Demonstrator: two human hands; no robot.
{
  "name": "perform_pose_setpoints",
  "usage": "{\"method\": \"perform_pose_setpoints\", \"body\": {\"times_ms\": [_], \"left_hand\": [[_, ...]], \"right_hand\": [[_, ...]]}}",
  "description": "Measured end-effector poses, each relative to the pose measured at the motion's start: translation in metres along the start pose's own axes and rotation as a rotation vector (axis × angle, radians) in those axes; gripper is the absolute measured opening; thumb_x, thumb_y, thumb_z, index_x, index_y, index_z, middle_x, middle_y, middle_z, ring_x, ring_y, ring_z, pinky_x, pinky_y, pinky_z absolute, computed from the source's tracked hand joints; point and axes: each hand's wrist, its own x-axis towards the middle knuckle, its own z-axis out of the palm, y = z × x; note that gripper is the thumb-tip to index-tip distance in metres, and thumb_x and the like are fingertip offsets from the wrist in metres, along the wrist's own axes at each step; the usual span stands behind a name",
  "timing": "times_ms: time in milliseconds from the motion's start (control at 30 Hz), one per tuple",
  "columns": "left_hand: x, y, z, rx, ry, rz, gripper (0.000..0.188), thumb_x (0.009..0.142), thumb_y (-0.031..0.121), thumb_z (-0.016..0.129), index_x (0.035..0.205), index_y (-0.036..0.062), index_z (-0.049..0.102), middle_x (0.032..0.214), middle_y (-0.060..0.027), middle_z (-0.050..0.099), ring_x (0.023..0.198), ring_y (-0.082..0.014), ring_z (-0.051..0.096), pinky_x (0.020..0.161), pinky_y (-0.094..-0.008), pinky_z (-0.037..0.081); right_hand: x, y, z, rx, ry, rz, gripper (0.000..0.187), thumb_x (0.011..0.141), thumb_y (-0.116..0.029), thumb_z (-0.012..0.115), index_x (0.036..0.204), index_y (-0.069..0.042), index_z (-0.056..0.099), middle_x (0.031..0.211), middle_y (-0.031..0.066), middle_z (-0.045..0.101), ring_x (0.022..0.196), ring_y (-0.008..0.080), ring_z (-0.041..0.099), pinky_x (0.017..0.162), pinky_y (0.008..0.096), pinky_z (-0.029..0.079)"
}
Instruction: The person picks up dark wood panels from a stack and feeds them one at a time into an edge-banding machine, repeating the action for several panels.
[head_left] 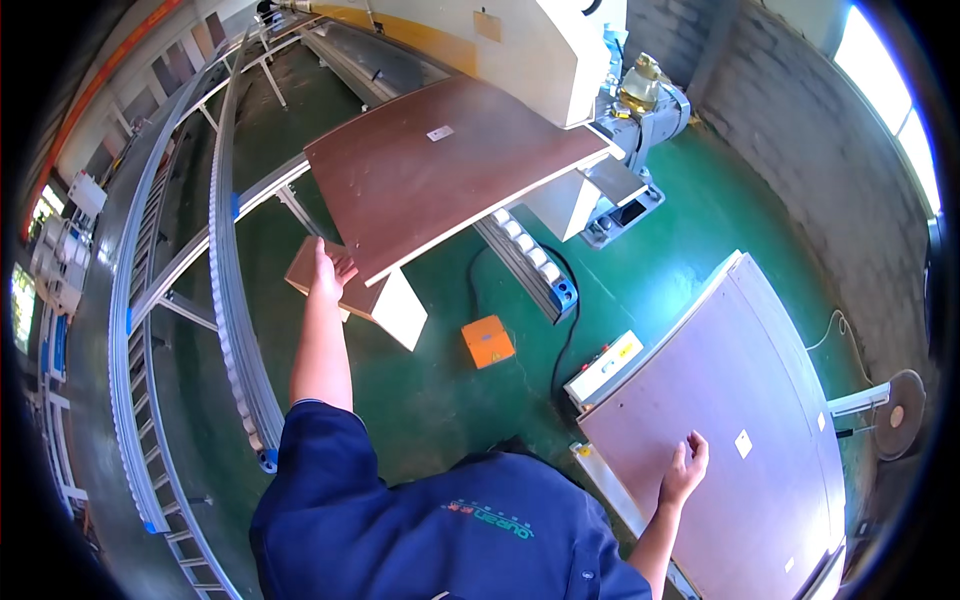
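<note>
A large brown panel (pixel 440 170) with a small white label lies on the machine in front of me. My left hand (pixel 333 270) is stretched out beside this panel's near left corner, fingers extended and apart. I cannot tell whether it touches the edge. Below that hand is a brown-topped box-like piece with a pale side (pixel 400 310). On my right, my right hand (pixel 684 470) is over a stack of large purplish-brown panels (pixel 720 390), fingers loosely bent and apart, nothing in it. Contact with the top panel cannot be made out.
Roller conveyor rails (pixel 228 250) run along the left. A short roller arm (pixel 525 255) juts from under the brown panel. An orange box (pixel 487 342) and a dark cable are on the green floor. A white control box (pixel 605 368) sits beside the stack; a fan (pixel 897 413) stands beyond it.
</note>
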Motion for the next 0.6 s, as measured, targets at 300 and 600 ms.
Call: {"method": "perform_pose_setpoints", "body": {"times_ms": [300,600], "left_hand": [[-0.026,-0.020,0.029,0.046,-0.242,-0.013,0.066,0.095,0.063,0.042,0.137,0.0110,0.049,0.137,-0.0120,0.053,0.125,-0.0286,0.051,0.103,-0.0493,0.041],[-0.131,-0.067,0.041,0.057,-0.028,-0.058,0.065,0.099,0.051,0.048,0.144,0.0057,0.039,0.141,-0.0147,0.050,0.126,-0.0338,0.051,0.103,-0.0541,0.043]], "right_hand": [[0.032,-0.110,0.069,0.593,-0.482,0.127,0.024,0.094,-0.010,0.056,0.114,0.002,0.060,0.100,0.0094,0.066,0.090,0.0160,0.061,0.083,0.0290,0.048],[0.057,-0.137,0.138,0.928,-0.736,0.464,0.048,0.094,-0.015,0.057,0.135,0.006,0.043,0.128,0.0187,0.054,0.109,0.0265,0.059,0.089,0.0352,0.050]]}}
